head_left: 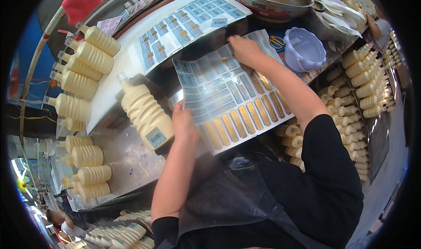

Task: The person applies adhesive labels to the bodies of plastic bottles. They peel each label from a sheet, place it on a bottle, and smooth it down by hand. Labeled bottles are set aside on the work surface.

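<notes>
A large sheet of stickers (234, 97), with rows of gold strips and pale blue labels, is spread in front of me, slightly curled and glossy. My left hand (184, 122) is closed on its left edge, thumb on top. At the far edge my right hand (245, 49) pinches the same sheet, its fingertips partly hidden. Just left of my left hand, a cream ribbed bottle (144, 108) with a blue label lies on its side. Beyond the sheet, another sheet of blue labels (193, 23) lies flat on a white board (127, 51).
Several cream bottles (74, 82) line the table's left edge. To the right are a lavender plastic basin (304, 51), yellow-handled scissors (276, 42) and a large metal pan (272, 3). Stacked bottles (346, 122) fill the right side. A red cloth (82, 4) hangs on a pole. Other people appear in the background.
</notes>
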The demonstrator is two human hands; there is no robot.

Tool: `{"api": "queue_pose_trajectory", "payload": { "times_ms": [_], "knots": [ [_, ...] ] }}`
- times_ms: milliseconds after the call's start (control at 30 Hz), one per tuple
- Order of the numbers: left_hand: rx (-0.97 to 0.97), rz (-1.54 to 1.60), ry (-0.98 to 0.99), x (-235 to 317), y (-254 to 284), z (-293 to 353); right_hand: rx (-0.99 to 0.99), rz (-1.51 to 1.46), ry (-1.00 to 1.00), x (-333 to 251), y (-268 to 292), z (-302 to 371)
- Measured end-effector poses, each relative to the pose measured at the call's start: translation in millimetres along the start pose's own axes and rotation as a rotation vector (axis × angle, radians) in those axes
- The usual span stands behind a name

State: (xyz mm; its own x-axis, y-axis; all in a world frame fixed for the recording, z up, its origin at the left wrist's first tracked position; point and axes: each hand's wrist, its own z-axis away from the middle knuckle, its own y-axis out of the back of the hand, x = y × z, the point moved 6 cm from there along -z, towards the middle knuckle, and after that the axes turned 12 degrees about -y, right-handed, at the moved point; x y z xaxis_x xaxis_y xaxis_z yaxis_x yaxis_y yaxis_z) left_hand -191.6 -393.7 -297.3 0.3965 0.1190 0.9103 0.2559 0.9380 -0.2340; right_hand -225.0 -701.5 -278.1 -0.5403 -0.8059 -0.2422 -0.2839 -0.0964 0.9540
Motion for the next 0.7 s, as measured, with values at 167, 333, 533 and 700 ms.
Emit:
{"api": "queue_pose_trajectory", "payload": {
  "times_ms": [167,333,533,700],
  "knots": [
    [-0.035,-0.099,-0.063,-10,10,-5,-0.133,0.15,0.077,-3,6,-7],
    [-0.034,0.029,-0.147,2,2,10,0.184,0.129,0.226,-24,56,11],
    [0.027,0.081,-0.22,4,-2,-3,0.418,0.132,0.236,-12,61,-1],
    [0.054,0.073,-0.181,-10,2,-23,0.424,0.076,0.23,-9,45,-11]
  ]
}}
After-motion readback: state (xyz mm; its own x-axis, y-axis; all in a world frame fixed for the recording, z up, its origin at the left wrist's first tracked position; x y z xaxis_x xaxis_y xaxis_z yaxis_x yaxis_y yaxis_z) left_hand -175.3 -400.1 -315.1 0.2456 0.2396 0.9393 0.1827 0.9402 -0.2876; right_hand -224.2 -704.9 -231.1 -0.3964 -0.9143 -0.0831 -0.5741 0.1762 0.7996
